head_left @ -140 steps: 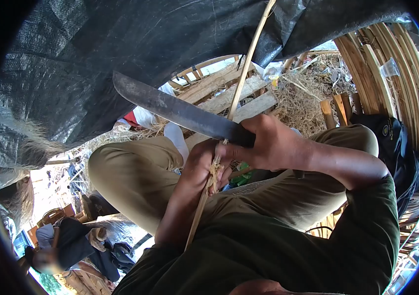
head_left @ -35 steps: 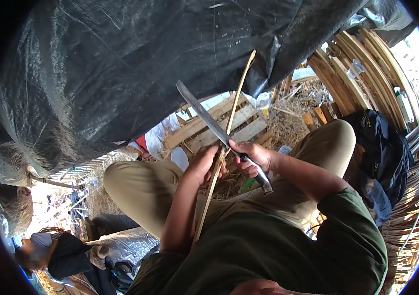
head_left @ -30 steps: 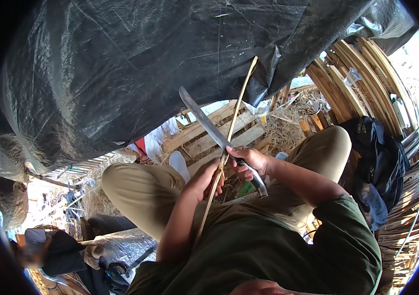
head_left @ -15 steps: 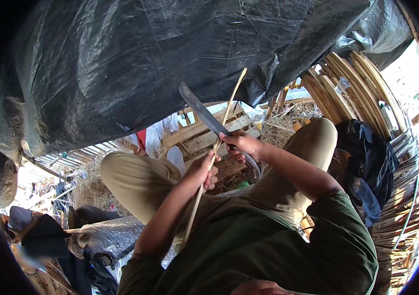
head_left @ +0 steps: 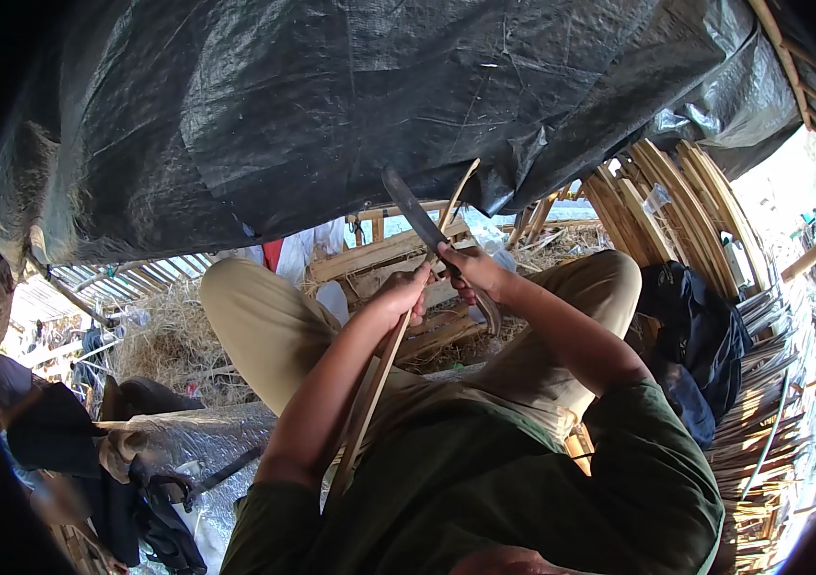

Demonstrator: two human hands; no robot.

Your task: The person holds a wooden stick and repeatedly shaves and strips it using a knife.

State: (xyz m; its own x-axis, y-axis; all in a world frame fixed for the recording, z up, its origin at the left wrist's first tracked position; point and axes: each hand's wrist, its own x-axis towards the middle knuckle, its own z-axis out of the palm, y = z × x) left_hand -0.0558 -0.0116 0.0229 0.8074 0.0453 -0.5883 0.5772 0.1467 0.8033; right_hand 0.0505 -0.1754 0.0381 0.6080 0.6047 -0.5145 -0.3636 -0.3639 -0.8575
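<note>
My left hand (head_left: 404, 295) is closed around a long, thin wooden strip (head_left: 376, 383), which slants from beside my torso up past both hands. In my right hand (head_left: 475, 275) is the handle of a machete, with the fingers wrapped round it just below the blade. The dark machete blade (head_left: 412, 208) points up and to the left and crosses the strip just above my left hand. The two hands are close together over my lap. My fingers partly hide where blade and strip meet.
A black tarp (head_left: 283, 115) hangs across the top. Wooden slats (head_left: 384, 251) lie beyond my crossed legs. A dark backpack (head_left: 686, 335) rests at the right beside bundled sticks (head_left: 772, 422). At the lower left is another person in dark clothes (head_left: 53, 431), near a silvery sheet (head_left: 206, 436).
The view has tilted upward, showing more tarp. The blade has shifted from lying broadly across the hands to a steeper angle. The strip's upper end now extends less far above the hands.
</note>
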